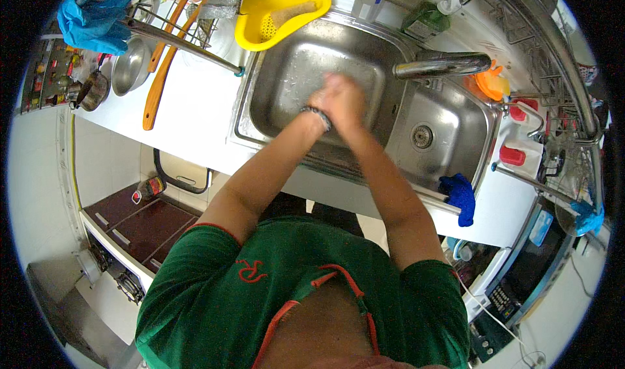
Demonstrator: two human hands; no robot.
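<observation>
Above the large basin of the steel sink [273, 112], my two hands are pressed together and smeared by motion. My left hand [321, 100], with a dark beaded bracelet [317, 116] at its wrist, lies against my right hand [347, 103]. The fingers are too blurred to make out, and nothing shows held between them. Water drops speckle the basin floor around them. To the right of my hands, the metal faucet [443, 65] reaches over the divider; I cannot tell whether water runs from it.
A yellow strainer [260, 7] sits on the sink's far left corner. A green bottle [426, 21] stands behind the basin. The smaller basin has a drain [422, 136]; a blue cloth [459, 198] hangs at its front. Long wooden utensils [156, 95] lie at the left.
</observation>
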